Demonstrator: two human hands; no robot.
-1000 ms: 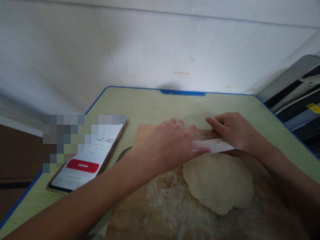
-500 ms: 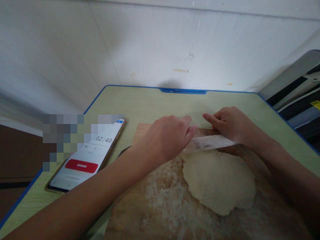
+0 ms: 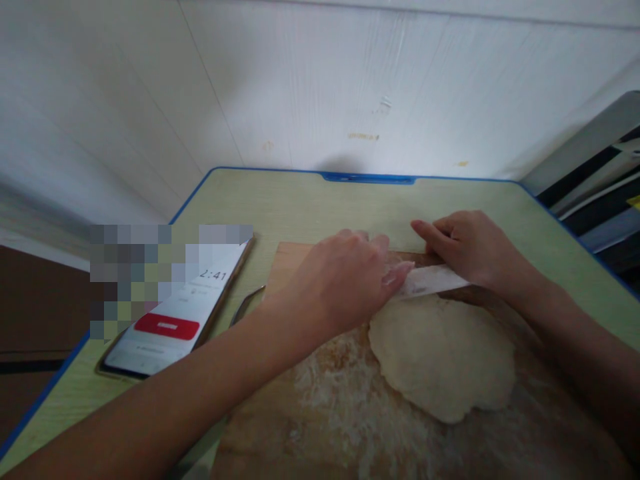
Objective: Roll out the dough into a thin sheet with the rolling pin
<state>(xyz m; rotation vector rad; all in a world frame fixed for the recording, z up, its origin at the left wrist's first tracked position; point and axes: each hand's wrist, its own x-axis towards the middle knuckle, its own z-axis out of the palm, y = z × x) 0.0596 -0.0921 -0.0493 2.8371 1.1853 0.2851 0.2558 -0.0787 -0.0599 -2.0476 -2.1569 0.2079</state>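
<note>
A flat, uneven sheet of dough [image 3: 445,360] lies on a floured wooden board [image 3: 265,420]. Across its far edge runs a whitish rolling pin [image 3: 436,280], only its middle part showing between my hands. My left hand [image 3: 345,280] is closed over the pin's left end, the thumb lying along it. Curled at the right end is my right hand [image 3: 473,248], with its thumb pointing left; the fingers are partly hidden.
Left of the board a phone [image 3: 175,347] with a running timer lies on the blue-edged table [image 3: 280,207]. A thin curved metal piece [image 3: 245,303] sits between phone and board. A white wall [image 3: 310,87] rises behind the table; dark and grey items [image 3: 600,160] stand at the right.
My left hand has shifted right along the rolling pin, so less of the pin shows. My right hand and the dough look nearly the same. The phone's timer has advanced.
</note>
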